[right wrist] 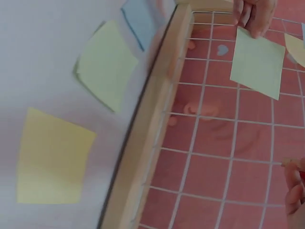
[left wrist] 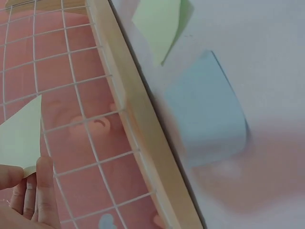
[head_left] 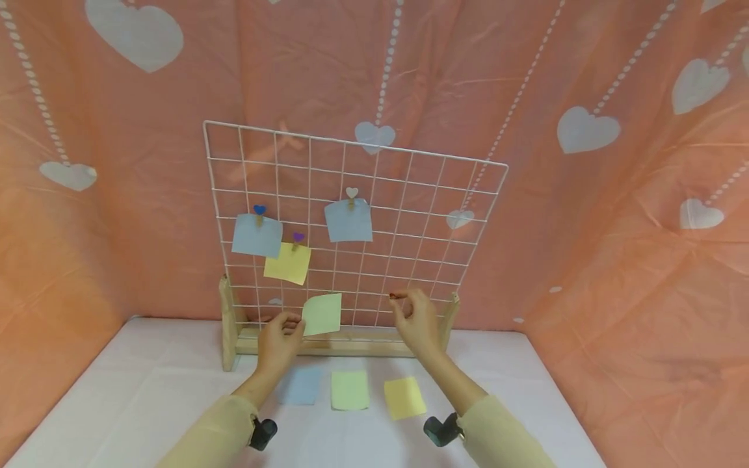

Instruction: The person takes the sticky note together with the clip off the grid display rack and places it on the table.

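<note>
green note (head_left: 323, 314): nearly square, so without a clear long axis; held before the lower part of a white wire grid (head_left: 310, 136), face toward the head camera, sides close to vertical, upper left corner rounded by a curl. whether it touches the wires cannot be told. the left hand (head_left: 281, 338) pinches its lower left corner between thumb and fingers, which cover that corner; the left wrist view cuts off the note's far side. the right hand (head_left: 420, 325), raised to the right and well apart from the note, pinches a small red clip (head_left: 393, 296). the clip is mostly hidden by the fingertips; in the right wrist view, whose edge crops this hand, a wooden tip juts out to the left.

above and left of the green note, heart-topped clips fix three notes to the grid: a blue note (head_left: 251, 235), a yellow note (head_left: 288, 266) partly overlapped by it, and, farther right, a second blue note (head_left: 348, 224). the grid stands in a wooden base (head_left: 351, 348). nearer the person, a blue sheet (head_left: 301, 387), blurred in the left wrist view, a green sheet (head_left: 350, 390) and a yellow sheet (head_left: 405, 398) lie in a row on a white table (head_left: 175, 377). behind hangs a pink curtain (head_left: 544, 214) with pale hearts.
</note>
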`<state>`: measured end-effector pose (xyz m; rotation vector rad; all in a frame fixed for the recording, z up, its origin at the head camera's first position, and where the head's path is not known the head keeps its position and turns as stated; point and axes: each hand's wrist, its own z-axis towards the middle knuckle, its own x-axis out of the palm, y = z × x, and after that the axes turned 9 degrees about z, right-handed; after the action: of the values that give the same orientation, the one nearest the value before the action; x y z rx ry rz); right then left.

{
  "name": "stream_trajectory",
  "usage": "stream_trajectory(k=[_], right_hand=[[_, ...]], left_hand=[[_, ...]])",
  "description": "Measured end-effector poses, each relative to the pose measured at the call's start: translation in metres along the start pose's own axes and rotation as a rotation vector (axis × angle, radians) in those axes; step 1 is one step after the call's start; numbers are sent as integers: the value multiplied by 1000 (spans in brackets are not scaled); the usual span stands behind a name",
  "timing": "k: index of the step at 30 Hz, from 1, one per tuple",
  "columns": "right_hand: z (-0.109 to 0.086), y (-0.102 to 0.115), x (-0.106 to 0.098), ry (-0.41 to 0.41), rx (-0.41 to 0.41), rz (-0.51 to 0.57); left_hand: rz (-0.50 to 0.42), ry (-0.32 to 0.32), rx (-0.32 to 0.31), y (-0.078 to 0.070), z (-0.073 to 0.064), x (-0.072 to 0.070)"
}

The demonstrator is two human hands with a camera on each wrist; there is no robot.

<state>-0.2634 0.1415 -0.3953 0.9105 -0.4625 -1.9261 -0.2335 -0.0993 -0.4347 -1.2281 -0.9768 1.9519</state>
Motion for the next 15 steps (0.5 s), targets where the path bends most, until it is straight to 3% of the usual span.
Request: stream_trajectory(k=[6, 15], right_hand=[[-13, -14, -5, -9, -32, 15], [-25, -32, -22, -27, 64, 21]], left_hand=[[60, -13, 19, 10, -4, -6], [62, -12, -7, 19, -10, -10]])
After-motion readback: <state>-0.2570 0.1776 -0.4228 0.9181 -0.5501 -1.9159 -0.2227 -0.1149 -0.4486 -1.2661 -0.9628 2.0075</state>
